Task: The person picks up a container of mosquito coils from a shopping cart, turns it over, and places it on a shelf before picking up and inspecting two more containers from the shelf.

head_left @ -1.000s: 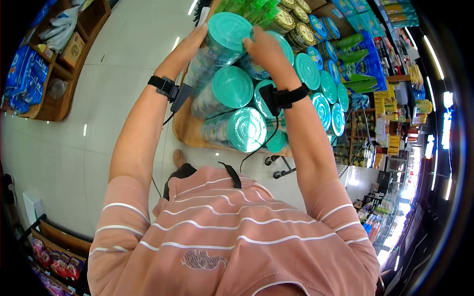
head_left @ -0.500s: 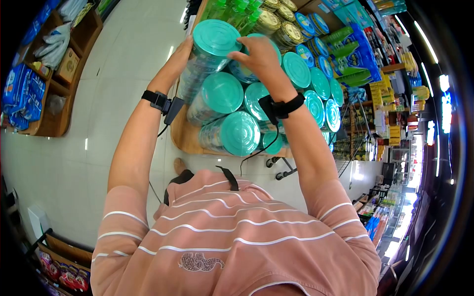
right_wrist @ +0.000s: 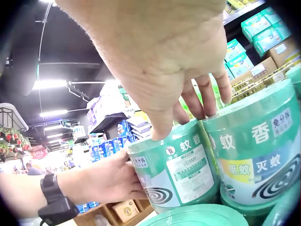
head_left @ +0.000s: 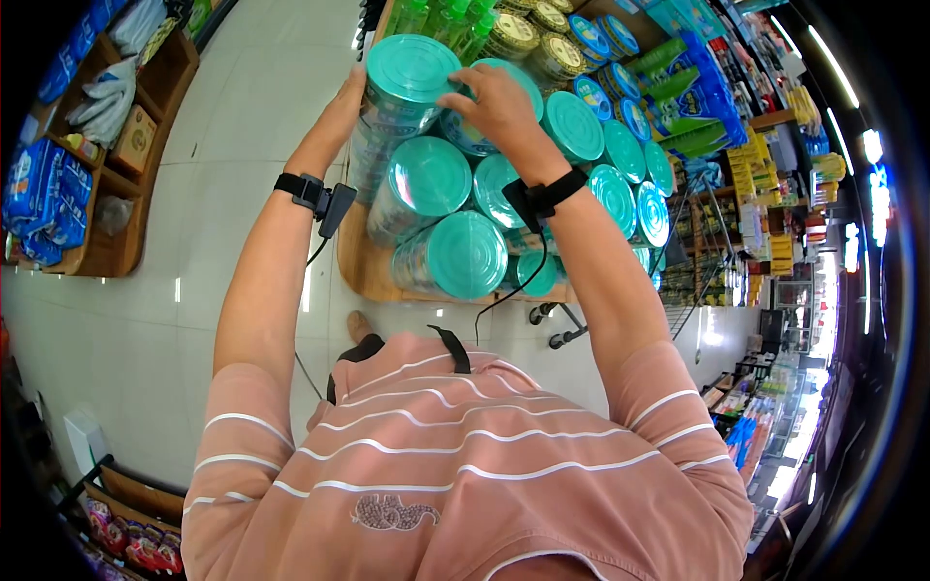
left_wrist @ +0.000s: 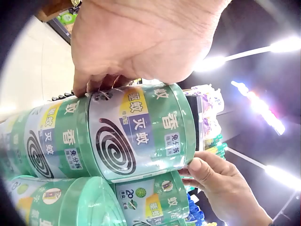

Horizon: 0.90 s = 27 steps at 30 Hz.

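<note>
A tall mosquito coil tub (head_left: 414,70) with a turquoise lid stands at the far left corner of a group of similar tubs, stacked on another tub. My left hand (head_left: 339,111) holds its left side, the fingers bent behind it in the left wrist view. At the lid's right edge is my right hand (head_left: 499,102), thumb at the rim and fingers reaching to the far side. Green labels with a black spiral show on the held tub (left_wrist: 141,132). Another mosquito coil tub (right_wrist: 256,146) stands right beside it in the right wrist view.
More turquoise-lidded tubs (head_left: 431,176) crowd the wooden display table (head_left: 363,266). Green bottles (head_left: 455,24) and gold-lidded tins (head_left: 559,56) stand behind them. A wooden shelf unit (head_left: 121,242) is across the aisle at left. Black-wheeled metal legs (head_left: 567,334) stand near the table's front.
The head view has shifted, so the tubs appear further left. My right thumb and index finger are spread wider at the lid's edge. Both hands stay at the same tub.
</note>
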Available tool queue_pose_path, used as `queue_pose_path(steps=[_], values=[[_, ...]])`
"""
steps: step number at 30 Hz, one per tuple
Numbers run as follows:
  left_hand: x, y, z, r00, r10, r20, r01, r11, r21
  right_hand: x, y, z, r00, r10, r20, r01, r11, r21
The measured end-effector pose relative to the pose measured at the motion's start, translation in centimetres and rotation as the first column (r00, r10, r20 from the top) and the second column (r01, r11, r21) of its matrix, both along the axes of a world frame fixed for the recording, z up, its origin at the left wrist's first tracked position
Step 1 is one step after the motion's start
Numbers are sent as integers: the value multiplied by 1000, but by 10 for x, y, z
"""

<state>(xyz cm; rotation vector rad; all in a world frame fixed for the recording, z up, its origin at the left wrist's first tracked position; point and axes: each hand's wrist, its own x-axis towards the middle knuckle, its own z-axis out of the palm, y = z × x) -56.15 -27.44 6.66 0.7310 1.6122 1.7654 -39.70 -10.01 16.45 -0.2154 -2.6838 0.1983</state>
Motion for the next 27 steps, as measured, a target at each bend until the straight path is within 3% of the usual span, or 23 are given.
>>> queue_pose_path(steps=[6,15,18,23,27], values=[[3,-1,7,1000,-10,-21,9,1000,-28,0,1,-5,998,16,-59,-16,1000,-5],[-8,-4,4,998,-69,-11,68,995,-70,4,-1,-3,1000,-10,13,10,1000,-14],[-16,-5,-4,999,-33,39,36,996,-80,4,4,-6,990,68,-122,-77,995,-65],[-1,-12,0,996,-14,87,19,998,-55,49,-2,14,987,-31,-158,-25,940,-339],[-10,-9,-25,990,101,99,-101,995,-6,111,-19,22,978,-101,-184,3,883,-469]])
